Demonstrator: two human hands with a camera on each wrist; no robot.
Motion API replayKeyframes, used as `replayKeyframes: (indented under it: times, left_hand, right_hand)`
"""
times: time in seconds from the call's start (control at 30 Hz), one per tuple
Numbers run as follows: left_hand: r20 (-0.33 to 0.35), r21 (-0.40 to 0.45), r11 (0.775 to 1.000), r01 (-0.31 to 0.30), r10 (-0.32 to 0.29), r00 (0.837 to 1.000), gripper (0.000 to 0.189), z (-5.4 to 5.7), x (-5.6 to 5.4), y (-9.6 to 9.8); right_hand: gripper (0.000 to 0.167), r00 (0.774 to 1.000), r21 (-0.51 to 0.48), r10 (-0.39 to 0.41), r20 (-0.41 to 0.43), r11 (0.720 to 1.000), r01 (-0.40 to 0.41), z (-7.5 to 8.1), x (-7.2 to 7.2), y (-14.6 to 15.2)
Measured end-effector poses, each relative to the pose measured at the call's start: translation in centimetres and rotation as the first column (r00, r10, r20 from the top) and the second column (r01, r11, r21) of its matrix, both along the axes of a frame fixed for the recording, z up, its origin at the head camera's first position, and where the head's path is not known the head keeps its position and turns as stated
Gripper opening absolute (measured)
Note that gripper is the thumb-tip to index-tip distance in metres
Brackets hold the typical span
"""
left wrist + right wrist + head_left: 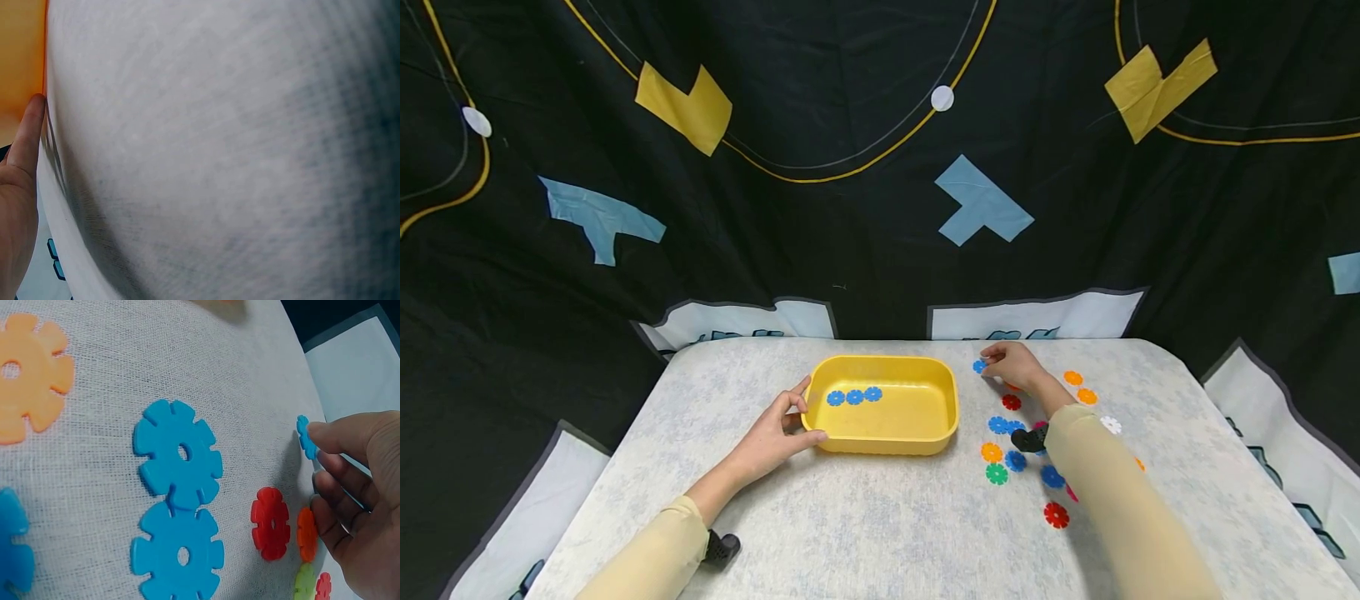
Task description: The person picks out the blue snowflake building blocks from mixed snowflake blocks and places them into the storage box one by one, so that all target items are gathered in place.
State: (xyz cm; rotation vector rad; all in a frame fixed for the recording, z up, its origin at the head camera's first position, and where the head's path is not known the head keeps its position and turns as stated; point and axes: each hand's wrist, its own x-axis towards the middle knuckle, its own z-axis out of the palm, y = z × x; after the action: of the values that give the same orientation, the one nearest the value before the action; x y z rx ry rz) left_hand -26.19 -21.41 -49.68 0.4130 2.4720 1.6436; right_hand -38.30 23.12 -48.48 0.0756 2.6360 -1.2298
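At the table's back right, my right hand [1013, 365] pinches a blue plastic snowflake disc [304, 436] between thumb and fingertips. The disc stands tilted, with a shadow beside it on the cloth. My left hand [771, 435] holds the left end of a yellow plastic tub [880, 446], thumb at the near corner and fingers along the left wall. Only part of this hand [19, 206] shows in the left wrist view, a fingertip against the tub. Inside the tub, three blue discs [854, 397] lie in a row, touching or nearly so.
Loose discs lie scattered right of the tub: red [1056, 515], green [997, 474], orange [992, 452], white [1111, 425] and several blue ones [1052, 477]. Two blue discs [181, 550] overlap in the right wrist view. A black curtain [850, 250] hangs behind the cloth-covered table [880, 525].
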Motion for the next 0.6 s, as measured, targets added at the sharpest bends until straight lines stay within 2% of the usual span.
replayKeyframes:
  times: [0.37, 0.6]
  left_hand:
    - [0.005, -0.003, 1.0, 0.0, 0.0, 1.0, 0.052, -0.1, 0.0, 0.0]
    - [-0.001, -0.009, 1.0, 0.002, -0.002, 1.0, 0.052, -0.1, 0.0, -0.2]
  right_hand:
    - [0.042, 0.999, 0.058, -0.026, 0.039, 0.998, 0.024, -0.9, -1.2, -0.2]
    - [0.04, 0.999, 0.072, -0.028, 0.042, 0.997, 0.025, -1.0, -1.3, -0.2]
